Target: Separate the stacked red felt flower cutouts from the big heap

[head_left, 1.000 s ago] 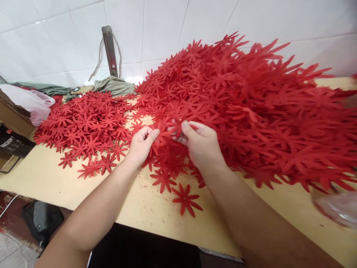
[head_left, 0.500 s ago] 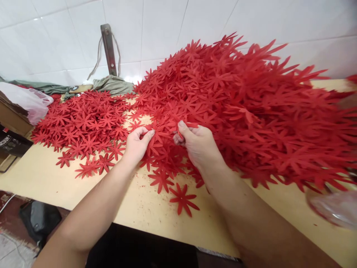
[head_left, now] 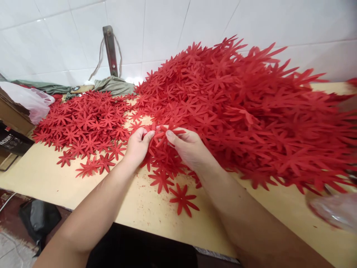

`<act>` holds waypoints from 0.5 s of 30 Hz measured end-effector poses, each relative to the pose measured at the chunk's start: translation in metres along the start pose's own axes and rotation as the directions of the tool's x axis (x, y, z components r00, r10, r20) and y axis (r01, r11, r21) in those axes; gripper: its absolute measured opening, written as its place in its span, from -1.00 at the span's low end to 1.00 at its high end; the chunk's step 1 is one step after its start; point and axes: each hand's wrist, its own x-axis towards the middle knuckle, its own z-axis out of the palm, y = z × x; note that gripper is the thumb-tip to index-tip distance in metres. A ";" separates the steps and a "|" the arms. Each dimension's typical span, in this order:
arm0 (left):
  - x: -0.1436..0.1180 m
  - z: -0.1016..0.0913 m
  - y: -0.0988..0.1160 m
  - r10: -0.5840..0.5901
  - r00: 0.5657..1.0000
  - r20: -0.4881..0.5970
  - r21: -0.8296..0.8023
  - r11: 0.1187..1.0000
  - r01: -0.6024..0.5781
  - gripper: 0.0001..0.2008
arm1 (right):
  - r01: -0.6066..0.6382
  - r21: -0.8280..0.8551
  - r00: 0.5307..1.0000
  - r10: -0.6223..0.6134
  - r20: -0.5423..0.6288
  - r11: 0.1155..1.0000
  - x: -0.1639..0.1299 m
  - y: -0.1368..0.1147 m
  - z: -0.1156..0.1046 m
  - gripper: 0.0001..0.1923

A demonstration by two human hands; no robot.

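My left hand (head_left: 139, 143) pinches the edge of a red flower-shaped cutout (head_left: 159, 138) between thumb and fingers. My right hand (head_left: 185, 143) meets it from the right, thumb pressed to its fingers on red petals; whether these belong to the same cutout or another I cannot tell. Both hands are just above the near edge of a large heap of red cutouts (head_left: 209, 100). A smaller heap of the same cutouts (head_left: 83, 119) lies to the left. One single cutout (head_left: 184, 200) rests flat on the table in front of my hands.
The pale table (head_left: 92, 193) runs up to a white tiled wall (head_left: 161, 29). A metal bracket (head_left: 110, 50) with cord stands at the back, beside grey-green cloth (head_left: 114, 86). At left are a white plastic bag (head_left: 30, 100) and a box; clear plastic (head_left: 334, 208) lies at right.
My right hand has moved left, closing the gap to my left hand, and its fingers now bring red petals against the cutout. My left hand has stayed nearly in place.
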 end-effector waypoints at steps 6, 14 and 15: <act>-0.004 0.007 -0.002 -0.007 0.996 0.093 -0.077 0.997 0.014 -0.90 | -0.078 -0.088 0.981 0.061 -0.186 0.993 0.000 -0.008 0.001 -0.70; -0.002 0.008 0.007 -0.091 0.991 0.101 -0.270 0.956 0.116 -0.85 | 0.002 -0.044 0.909 -0.020 -0.415 0.999 0.010 -0.001 -0.012 -0.74; -0.001 0.007 0.007 -0.094 0.992 0.088 -0.276 0.954 0.115 -0.84 | 0.027 -0.049 0.902 -0.046 -0.430 0.998 0.010 0.000 -0.013 -0.75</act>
